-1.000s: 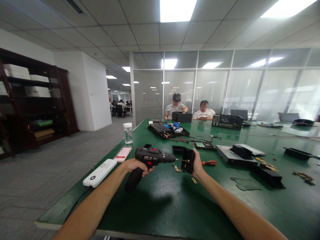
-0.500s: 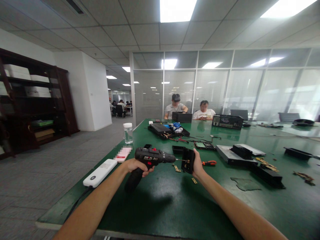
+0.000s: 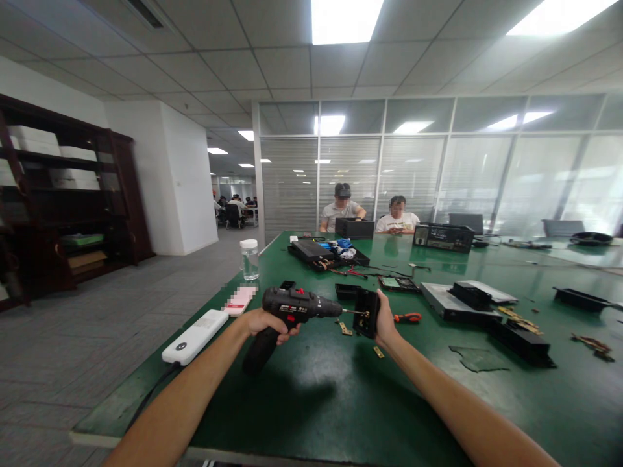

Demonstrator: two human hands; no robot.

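My left hand (image 3: 272, 324) is wrapped round the handle of a black cordless drill (image 3: 292, 303), which points to the right. Its long thin bit reaches the open inner side of a small black housing (image 3: 365, 311). That housing stands upright in my right hand (image 3: 385, 319), held by its right edge above the table. Small brass-coloured parts (image 3: 345, 328) lie on the green table (image 3: 311, 415) just below the bit. Behind my right hand lies an orange and black screwdriver (image 3: 407, 318). The bit's very tip is too small to make out clearly.
At left are a white power strip (image 3: 195, 337), a pink phone-like item (image 3: 239, 301) and a clear jar (image 3: 250, 261). Silver and black casings (image 3: 457, 303) and a glass-like piece (image 3: 479, 358) lie right. Two people sit across the table behind a black box (image 3: 354, 228).
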